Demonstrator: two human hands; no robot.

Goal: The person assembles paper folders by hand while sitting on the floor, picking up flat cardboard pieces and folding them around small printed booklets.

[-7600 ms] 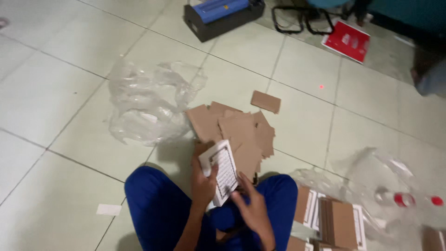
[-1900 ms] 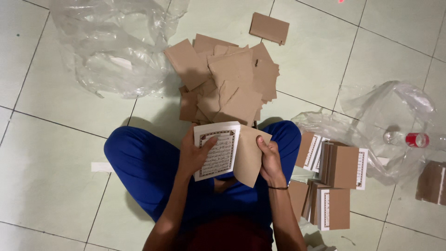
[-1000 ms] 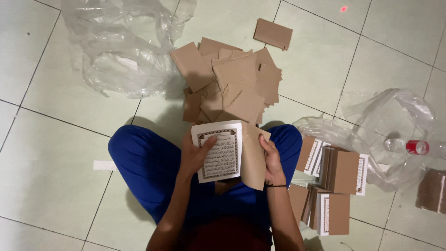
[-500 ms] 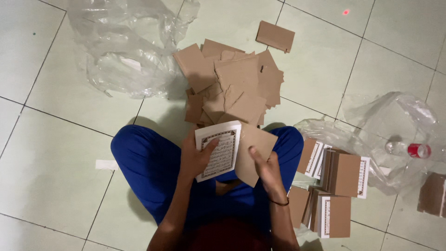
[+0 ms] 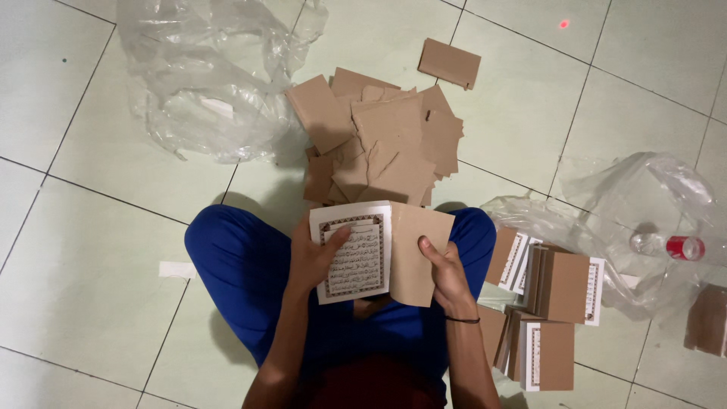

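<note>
I sit cross-legged on a tiled floor in blue trousers. My left hand (image 5: pixel 314 257) holds a small white booklet (image 5: pixel 356 254) with a printed, framed page, thumb laid across the page. My right hand (image 5: pixel 445 274) grips a brown cardboard cover (image 5: pixel 416 250) that lies against the booklet's right side. Both are held over my lap. Just beyond my knees lies a heap of brown cardboard pieces (image 5: pixel 379 140).
A crumpled clear plastic sheet (image 5: pixel 204 76) lies at the upper left. Stacks of covered booklets (image 5: pixel 556 303) stand at my right knee beside another plastic bag (image 5: pixel 644 204) and a clear bottle with a red cap (image 5: pixel 666 246). One lone cardboard piece (image 5: pixel 450 63) lies farther off.
My right hand came back up from my lap and took the brown cover's lower edge again. The cover now sits flatter against the booklet's right side.
</note>
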